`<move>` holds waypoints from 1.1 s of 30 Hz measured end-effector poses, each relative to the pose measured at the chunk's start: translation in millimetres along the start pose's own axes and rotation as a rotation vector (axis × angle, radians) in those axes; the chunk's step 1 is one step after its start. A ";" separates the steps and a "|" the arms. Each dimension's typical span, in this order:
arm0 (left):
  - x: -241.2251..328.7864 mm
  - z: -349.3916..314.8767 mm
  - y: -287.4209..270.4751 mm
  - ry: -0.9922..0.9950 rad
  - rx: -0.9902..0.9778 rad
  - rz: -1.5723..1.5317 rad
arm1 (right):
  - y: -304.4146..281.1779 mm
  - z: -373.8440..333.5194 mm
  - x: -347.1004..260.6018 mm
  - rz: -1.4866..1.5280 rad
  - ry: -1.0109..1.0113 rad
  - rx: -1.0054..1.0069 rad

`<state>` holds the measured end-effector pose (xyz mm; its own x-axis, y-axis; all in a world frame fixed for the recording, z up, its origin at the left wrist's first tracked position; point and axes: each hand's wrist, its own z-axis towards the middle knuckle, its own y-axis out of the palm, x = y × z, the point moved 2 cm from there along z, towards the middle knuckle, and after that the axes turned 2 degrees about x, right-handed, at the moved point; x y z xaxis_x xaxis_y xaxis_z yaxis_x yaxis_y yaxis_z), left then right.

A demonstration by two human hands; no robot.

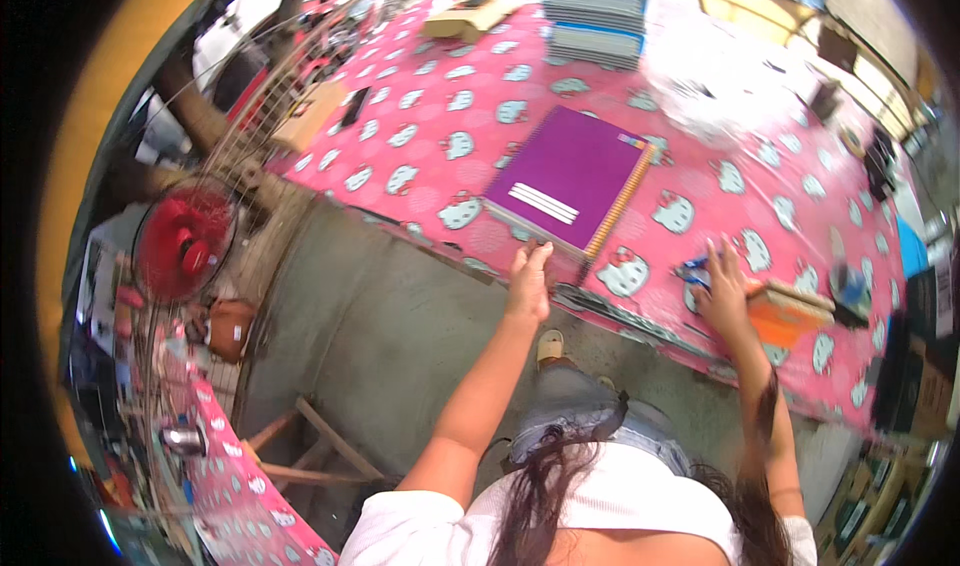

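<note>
A stack of spiral notebooks with a purple cover (575,178) lies near the table's front edge, its spiral binding on the right side. My left hand (530,281) is at the table edge just below the stack's near side, fingers loosely bent and nothing visible in them. Further right, my right hand (724,291) reaches over the table with its fingers spread. Its fingertips are at a small blue-and-white item (692,271), partly covered and too blurred to name. Beside that hand is an orange block-like thing (785,316).
A pink patterned cloth (400,131) covers the table. At the back stand a tall stack of blue-grey notebooks (597,21), a yellowish packet (472,16) and crumpled clear plastic (715,81). A phone (354,108) lies at the left edge. A red fan (187,241) stands left.
</note>
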<state>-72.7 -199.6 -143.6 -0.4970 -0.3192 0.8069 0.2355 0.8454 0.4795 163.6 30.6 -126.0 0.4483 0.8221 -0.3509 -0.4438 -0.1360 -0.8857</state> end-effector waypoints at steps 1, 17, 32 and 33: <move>-5.5 1.0 1.1 0.056 -0.090 0.093 | 5.5 4.0 2.5 -0.060 0.060 -0.061; -15.1 -41.8 36.5 0.486 -0.105 0.793 | 11.8 28.3 -93.4 -0.030 -0.235 -0.237; -16.1 -34.0 28.3 0.432 -0.086 0.710 | 11.0 48.2 -103.3 -0.173 -0.451 -0.019; -16.2 -35.1 29.3 0.426 -0.086 0.695 | 10.1 47.7 -101.6 -0.173 -0.468 0.047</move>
<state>-28.4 -184.7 -130.5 0.1420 0.1155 0.9831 0.4450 0.8797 -0.1677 76.6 -27.9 -84.8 0.1271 0.9917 -0.0167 -0.4333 0.0404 -0.9004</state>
